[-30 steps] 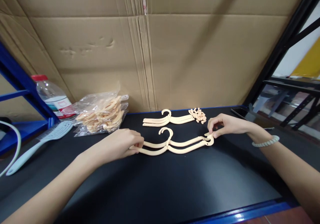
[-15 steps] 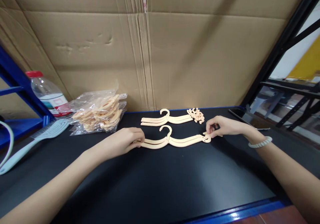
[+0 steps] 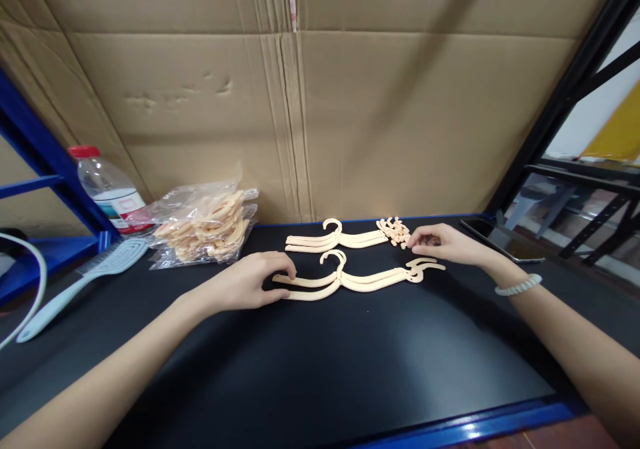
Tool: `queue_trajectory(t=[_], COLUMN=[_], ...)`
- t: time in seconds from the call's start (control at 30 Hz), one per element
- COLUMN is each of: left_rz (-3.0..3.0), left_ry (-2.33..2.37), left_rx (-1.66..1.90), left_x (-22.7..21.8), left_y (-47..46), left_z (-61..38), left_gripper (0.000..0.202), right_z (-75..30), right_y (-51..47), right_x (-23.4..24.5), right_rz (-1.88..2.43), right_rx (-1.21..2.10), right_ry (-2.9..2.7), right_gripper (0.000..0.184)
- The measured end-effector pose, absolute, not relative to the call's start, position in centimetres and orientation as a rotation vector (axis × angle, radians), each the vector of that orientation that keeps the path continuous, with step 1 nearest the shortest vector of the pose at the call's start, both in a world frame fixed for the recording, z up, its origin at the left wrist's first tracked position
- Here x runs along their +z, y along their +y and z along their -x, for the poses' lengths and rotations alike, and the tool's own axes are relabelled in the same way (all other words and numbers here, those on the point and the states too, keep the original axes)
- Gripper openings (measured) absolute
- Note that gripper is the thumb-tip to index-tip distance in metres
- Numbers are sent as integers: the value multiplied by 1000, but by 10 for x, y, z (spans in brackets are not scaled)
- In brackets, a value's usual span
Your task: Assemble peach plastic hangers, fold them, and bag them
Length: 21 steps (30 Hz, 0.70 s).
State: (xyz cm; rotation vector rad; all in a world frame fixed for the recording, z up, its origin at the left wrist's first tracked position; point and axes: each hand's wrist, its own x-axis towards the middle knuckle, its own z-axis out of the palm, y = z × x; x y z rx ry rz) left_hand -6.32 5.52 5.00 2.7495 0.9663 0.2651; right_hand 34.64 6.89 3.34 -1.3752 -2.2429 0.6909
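A cream plastic folding hanger [image 3: 373,283] lies on the black table, its hook doubled at the middle and its two left bars spread apart. My left hand [image 3: 257,279] is at those left ends, thumb by the front bar and forefinger by the rear one, fingers apart. At the hanger's right end lies a loose curved part [image 3: 417,270] with narrow prongs. My right hand [image 3: 440,243] has its fingertips pinched together at the right edge of a pile of small cream pieces [image 3: 394,229]; anything between them is hidden. Behind lies a second cream hanger [image 3: 360,239].
A clear bag of cream hanger parts [image 3: 205,225] lies back left, beside a red-capped bottle [image 3: 115,192] and a pale blue hairbrush [image 3: 85,289]. A dark phone [image 3: 500,241] lies back right. Cardboard [image 3: 380,122] stands behind the table.
My right hand has left the hanger's right end and moved back to the small pieces. My left fingers have parted, and the hanger's left bars and hook now show spread.
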Motion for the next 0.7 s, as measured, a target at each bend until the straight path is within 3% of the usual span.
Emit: queue_trajectory(t=[0.33, 0.7], left_rz=[-2710, -2698], left_ry=[911, 927], left_rx=[292, 412], left_x=[46, 35], left_y=[54, 61], left_z=[60, 60], left_gripper=[9, 14], right_z=[-299, -300], right_y=[54, 61], right_x=[23, 13], right_rz=[1016, 1074], right_rx=[534, 605], right_ry=[-2500, -2434], right_gripper=[30, 32])
